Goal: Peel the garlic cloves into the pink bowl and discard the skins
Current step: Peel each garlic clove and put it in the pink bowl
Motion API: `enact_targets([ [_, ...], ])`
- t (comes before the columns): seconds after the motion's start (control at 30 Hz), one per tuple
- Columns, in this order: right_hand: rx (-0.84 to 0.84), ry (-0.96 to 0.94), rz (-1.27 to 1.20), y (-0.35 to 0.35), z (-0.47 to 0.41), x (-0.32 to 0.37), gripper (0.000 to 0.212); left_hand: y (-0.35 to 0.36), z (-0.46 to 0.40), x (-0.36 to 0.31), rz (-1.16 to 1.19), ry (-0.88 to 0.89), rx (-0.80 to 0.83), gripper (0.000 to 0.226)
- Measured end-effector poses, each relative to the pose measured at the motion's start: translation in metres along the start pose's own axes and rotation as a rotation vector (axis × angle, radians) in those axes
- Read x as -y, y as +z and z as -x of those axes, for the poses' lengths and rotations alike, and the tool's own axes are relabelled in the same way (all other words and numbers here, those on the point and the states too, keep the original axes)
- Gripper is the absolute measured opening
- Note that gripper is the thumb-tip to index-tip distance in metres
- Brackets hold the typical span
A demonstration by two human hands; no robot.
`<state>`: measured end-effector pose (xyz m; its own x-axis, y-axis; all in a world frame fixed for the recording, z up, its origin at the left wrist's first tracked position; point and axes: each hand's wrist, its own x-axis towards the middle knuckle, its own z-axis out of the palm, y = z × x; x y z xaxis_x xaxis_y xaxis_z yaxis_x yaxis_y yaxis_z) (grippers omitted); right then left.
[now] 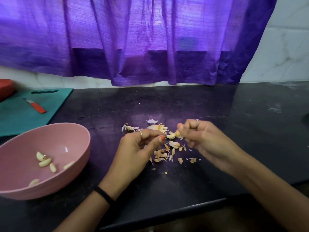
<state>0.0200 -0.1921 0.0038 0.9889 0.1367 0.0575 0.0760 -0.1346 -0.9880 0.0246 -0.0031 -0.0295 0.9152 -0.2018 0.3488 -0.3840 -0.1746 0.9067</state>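
A garlic clove hangs just above the black counter, between my two hands. My right hand grips its right end with curled fingers, and my left hand pinches its left tip with thumb and forefinger. Loose garlic skins lie scattered on the counter under and behind my hands. More unpeeled garlic sits just beyond my fingers. The pink bowl stands at the left with several peeled cloves inside it.
A teal cutting board lies at the far left with a small orange-handled knife on it. A red dish peeks in behind the board. A purple curtain hangs behind the black counter, whose front edge runs below my forearms.
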Motion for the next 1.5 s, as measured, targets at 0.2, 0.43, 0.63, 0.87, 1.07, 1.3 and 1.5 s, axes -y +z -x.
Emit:
enact_targets([
  [0.2, 0.022, 0.085, -0.261, 0.013, -0.003, -0.018, 0.020, 0.002, 0.000, 0.003, 0.070, -0.005, 0.074, 0.021],
  [0.43, 0.057, -0.029, -0.311, 0.016, -0.001, -0.027, 0.014, 0.005, 0.000, -0.002, 0.069, -0.002, 0.060, 0.019],
  [0.63, 0.023, -0.090, -0.250, 0.017, 0.000, -0.034, 0.019, 0.007, 0.002, -0.002, 0.021, 0.023, 0.053, 0.007],
  [0.87, -0.017, -0.152, -0.198, 0.022, 0.002, -0.035, 0.019, 0.011, 0.005, 0.001, -0.019, 0.026, 0.022, 0.005],
  [1.07, -0.046, -0.188, -0.147, 0.023, 0.003, -0.035, 0.018, 0.013, 0.006, -0.003, -0.118, 0.076, 0.000, 0.020],
  [1.3, -0.097, -0.198, -0.099, 0.025, 0.005, -0.034, 0.019, 0.015, 0.006, -0.005, -0.276, 0.225, -0.046, 0.015],
  [1.5, -0.105, -0.250, 0.052, 0.026, 0.008, -0.033, 0.014, 0.019, 0.008, -0.010, -0.256, 0.173, -0.093, 0.027],
])
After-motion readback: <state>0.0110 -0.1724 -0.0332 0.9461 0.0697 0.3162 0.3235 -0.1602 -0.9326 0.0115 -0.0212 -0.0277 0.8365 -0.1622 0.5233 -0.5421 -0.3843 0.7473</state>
